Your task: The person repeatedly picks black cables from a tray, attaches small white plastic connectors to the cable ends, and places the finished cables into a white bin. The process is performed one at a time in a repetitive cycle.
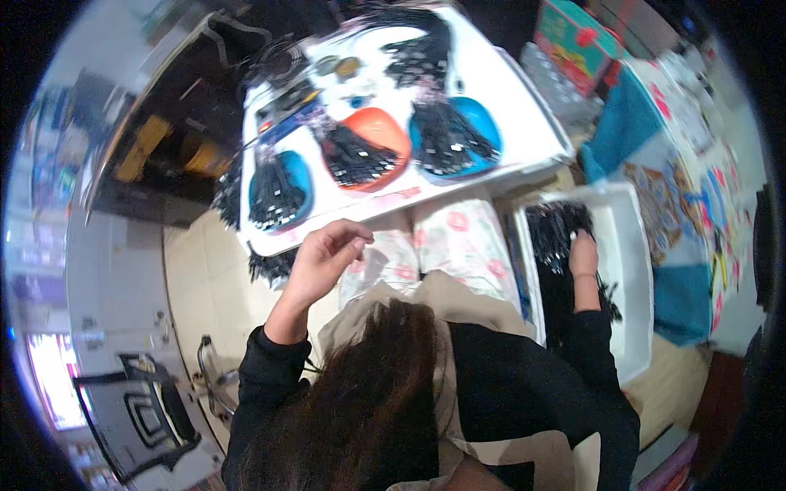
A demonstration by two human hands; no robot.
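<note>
My left hand (pixel 326 255) hovers over my lap at the near edge of the white table (pixel 385 200). Its fingers are loosely bent, the thumb a little off them, and nothing shows in it. To my right, my right hand (pixel 583 255) reaches into a white bin (pixel 630 286), its fingers closed round a bundle of black cables (pixel 559 225); the fingertips are partly hidden. On the table, black cables with small pale ends lie in a blue bowl (pixel 303 184), an orange bowl (pixel 381 127) and another blue bowl (pixel 479 119).
More black cables (pixel 417 49) lie across the table's far side, near small round containers (pixel 337 65). A green and red box (pixel 577 45) stands beyond the bin. A patterned cloth-covered surface (pixel 655 172) is at the right, an office chair (pixel 143 413) at the lower left.
</note>
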